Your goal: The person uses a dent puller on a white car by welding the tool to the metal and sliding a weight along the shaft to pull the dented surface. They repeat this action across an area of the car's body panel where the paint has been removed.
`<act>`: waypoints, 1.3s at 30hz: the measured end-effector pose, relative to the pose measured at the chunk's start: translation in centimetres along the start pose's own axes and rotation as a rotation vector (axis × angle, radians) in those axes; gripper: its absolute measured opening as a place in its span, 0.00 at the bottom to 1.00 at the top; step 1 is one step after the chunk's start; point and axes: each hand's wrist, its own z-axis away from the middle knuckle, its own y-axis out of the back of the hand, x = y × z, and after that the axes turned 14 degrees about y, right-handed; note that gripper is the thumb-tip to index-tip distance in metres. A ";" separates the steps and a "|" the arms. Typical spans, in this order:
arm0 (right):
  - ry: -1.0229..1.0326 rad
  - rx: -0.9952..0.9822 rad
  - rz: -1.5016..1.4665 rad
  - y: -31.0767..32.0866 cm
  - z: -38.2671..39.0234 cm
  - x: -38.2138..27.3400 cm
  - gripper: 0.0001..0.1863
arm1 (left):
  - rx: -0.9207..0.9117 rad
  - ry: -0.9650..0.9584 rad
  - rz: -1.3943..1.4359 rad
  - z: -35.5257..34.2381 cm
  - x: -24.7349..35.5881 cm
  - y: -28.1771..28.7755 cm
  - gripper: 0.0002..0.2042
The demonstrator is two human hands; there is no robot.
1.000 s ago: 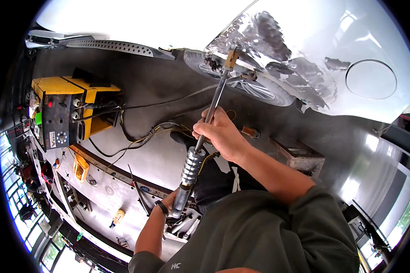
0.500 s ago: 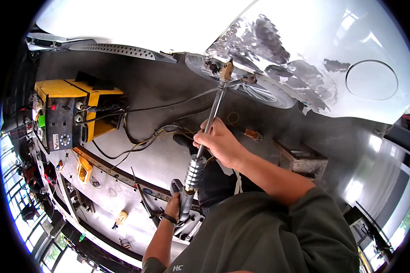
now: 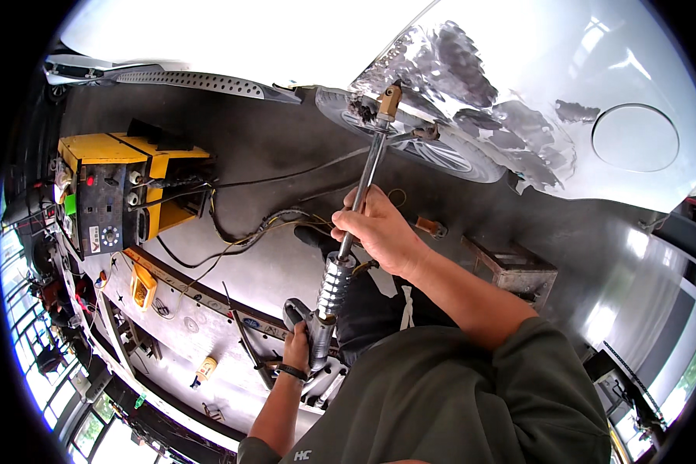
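A long metal slide hammer [image 3: 335, 286] runs from my body up to the white car panel [image 3: 541, 54]. The grip at its lower end is in my left hand [image 3: 296, 346], its fingers wrapped round. My right hand [image 3: 383, 232] closes round the steel shaft above the ribbed sliding weight. At the far end, the brass-coloured head [image 3: 390, 102] has its dark tip at the lower edge of the damaged patch [image 3: 460, 69], where paint is ground to bare metal; I cannot tell whether it is fixed there. Behind the shaft shows the car wheel [image 3: 441, 158].
To the left stands a yellow and black machine [image 3: 104, 193] with cables [image 3: 255, 240] trailing across the floor. A small metal stool [image 3: 518, 271] is at the right. A yellow tray [image 3: 142, 288] and a bottle [image 3: 205, 370] lie lower left. A round fuel flap [image 3: 636, 138] marks the panel.
The slide hammer's head and grip have shifted slightly to the right, the grip also upward. Both my hands have moved up a little, still holding it.
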 end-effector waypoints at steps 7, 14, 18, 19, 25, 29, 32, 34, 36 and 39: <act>0.001 0.012 0.032 0.1 -0.3 0.4 0.14 | 0.012 -0.007 -0.043 0.5 0.1 -0.1 0.23; -0.081 -0.077 -0.260 -1.9 2.2 6.3 0.12 | -0.048 0.017 0.125 -0.1 -0.2 0.2 0.24; -0.090 -0.028 -0.233 -1.6 -0.4 4.0 0.11 | 0.004 -0.068 0.043 -1.5 -1.7 1.5 0.23; -0.010 -0.018 -0.167 -0.8 -1.7 2.1 0.12 | -0.001 -0.061 0.042 -1.8 -1.9 1.8 0.23; 0.131 0.146 -0.014 -1.1 -2.6 0.5 0.12 | 0.066 -0.065 0.115 -2.4 -2.5 2.2 0.23; -0.033 0.097 -0.197 -3.8 3.6 8.4 0.07 | 0.003 0.001 0.104 -3.1 -2.7 4.0 0.23; -0.183 0.164 -0.175 -1.5 4.2 11.6 0.07 | 0.002 0.148 0.231 -0.5 -1.0 3.6 0.24; -0.257 0.245 -0.217 -0.6 4.6 13.0 0.07 | 0.060 0.081 0.201 -1.5 -3.0 4.7 0.24; -0.268 0.231 -0.205 -0.5 4.8 12.6 0.06 | 0.067 0.034 0.195 -2.0 -4.1 4.7 0.23; -0.280 0.202 -0.134 -1.0 4.9 10.3 0.06 | 0.048 0.132 0.206 -1.8 -3.9 3.2 0.22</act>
